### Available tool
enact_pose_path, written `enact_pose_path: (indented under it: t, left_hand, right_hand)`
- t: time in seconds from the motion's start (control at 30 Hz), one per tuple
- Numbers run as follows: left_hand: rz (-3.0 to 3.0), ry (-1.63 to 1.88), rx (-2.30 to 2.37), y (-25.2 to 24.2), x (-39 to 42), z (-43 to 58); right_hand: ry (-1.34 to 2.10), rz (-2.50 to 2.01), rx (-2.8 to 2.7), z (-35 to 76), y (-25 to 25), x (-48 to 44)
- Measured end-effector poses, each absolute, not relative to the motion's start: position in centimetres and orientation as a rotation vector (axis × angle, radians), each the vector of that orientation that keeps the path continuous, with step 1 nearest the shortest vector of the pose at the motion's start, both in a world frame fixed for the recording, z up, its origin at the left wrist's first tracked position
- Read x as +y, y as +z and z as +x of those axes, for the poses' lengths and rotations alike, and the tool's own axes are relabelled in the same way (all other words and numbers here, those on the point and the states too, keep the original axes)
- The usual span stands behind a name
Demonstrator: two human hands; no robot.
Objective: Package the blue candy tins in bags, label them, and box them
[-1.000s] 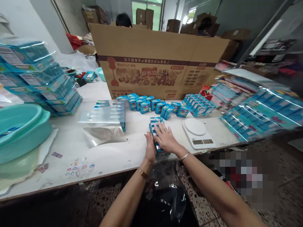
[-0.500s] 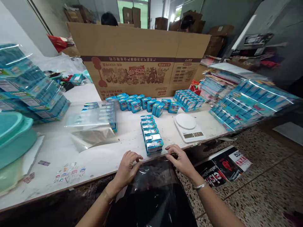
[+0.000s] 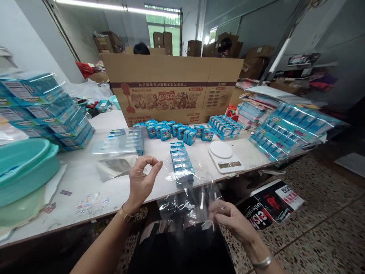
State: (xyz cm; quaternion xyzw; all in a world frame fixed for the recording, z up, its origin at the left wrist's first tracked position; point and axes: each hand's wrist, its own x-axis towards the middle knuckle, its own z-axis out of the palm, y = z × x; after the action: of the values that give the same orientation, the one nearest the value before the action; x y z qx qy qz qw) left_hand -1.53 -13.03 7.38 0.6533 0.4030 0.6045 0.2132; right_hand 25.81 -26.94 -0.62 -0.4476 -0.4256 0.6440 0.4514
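A clear plastic bag (image 3: 185, 205) is stretched above my lap, at the table's front edge. My left hand (image 3: 142, 179) is raised at its left, thumb and forefinger pinched on the film's edge. Lower down on the right, my right hand (image 3: 228, 217) has its fingers closed on the film; they are slightly blurred. Just beyond the bag stands a blue tray of small blue boxes (image 3: 181, 161) in a row, its near end seen through the film. A sheaf of clear bags (image 3: 114, 165) lies left of it.
A white scale (image 3: 225, 158) stands to the right. Loose blue boxes (image 3: 165, 133) and a filled tray (image 3: 225, 127) sit before a large carton (image 3: 176, 72). Wrapped stacks (image 3: 45, 110) and green basins (image 3: 25, 167) are at left; more wrapped trays (image 3: 288, 129) at right.
Both hands have hold of the clear bag, which is now lifted and spread. My left hand has risen; my right hand has moved down and right. The view has tilted up.
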Motion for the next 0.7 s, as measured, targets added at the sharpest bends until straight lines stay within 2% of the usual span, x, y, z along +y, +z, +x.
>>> enact_pose_path:
  t: [0.1,0.2,0.37,0.47,0.57,0.7]
  left_hand:
    - [1.628,1.683,1.023,7.2,-12.6,-1.5]
    - [1.387,1.65,0.847,7.5,-12.5,-0.9]
    - [0.935,1.347,0.674,7.1,-12.3,-0.1]
    - [0.751,1.055,0.628,5.8,-12.9,0.5]
    - [0.53,0.917,0.588,4.8,-14.3,1.9]
    - [0.319,0.803,0.474,4.4,-16.0,3.8]
  right_hand:
    - [1.494,-1.215,-0.908,23.9,-2.1,-28.5]
    - [1.542,-1.205,-0.883,22.9,-2.9,-30.1]
    - [1.722,-0.885,-0.919,25.9,-2.7,-32.7]
    - [1.592,-0.863,-0.762,28.1,-1.9,-31.0]
    - [1.453,-0.857,-0.695,27.4,-1.2,-26.9]
    - [1.525,-0.742,-0.752,23.7,-0.6,-22.2]
